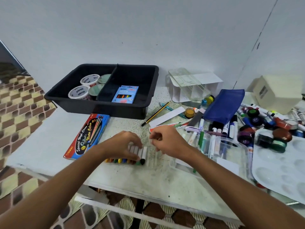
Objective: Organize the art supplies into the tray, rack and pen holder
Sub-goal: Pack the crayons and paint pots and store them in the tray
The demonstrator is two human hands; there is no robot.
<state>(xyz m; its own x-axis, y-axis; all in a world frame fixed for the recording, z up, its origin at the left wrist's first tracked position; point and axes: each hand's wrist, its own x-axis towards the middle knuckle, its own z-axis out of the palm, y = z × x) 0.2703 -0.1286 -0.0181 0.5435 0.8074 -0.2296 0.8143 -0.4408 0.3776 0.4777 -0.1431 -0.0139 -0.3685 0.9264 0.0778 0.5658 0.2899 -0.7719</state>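
Note:
A row of crayons point(130, 160) with grey wrappers and coloured tips lies on the table in what looks like a clear sleeve. My left hand point(122, 145) grips the row from above, fingers curled over the wrappers. My right hand point(166, 140) hovers just to the right, fingers curled as if pinching the sleeve's edge; what it pinches is too blurred to tell. The black two-part tray point(145, 103) stands behind, with paint tubs point(90, 80) in the left part and a blue crayon box point(125, 94) in the right. A clear pen holder point(214, 146) with markers sits at my right.
A red and blue water colour box point(89, 134) lies left of my hands. A white rack point(194, 90), blue pouch point(224, 104), pencil point(155, 114), paper strip point(166, 116), loose markers and paint pots point(264, 123) crowd the right. A white palette point(280, 169) overhangs the front right edge.

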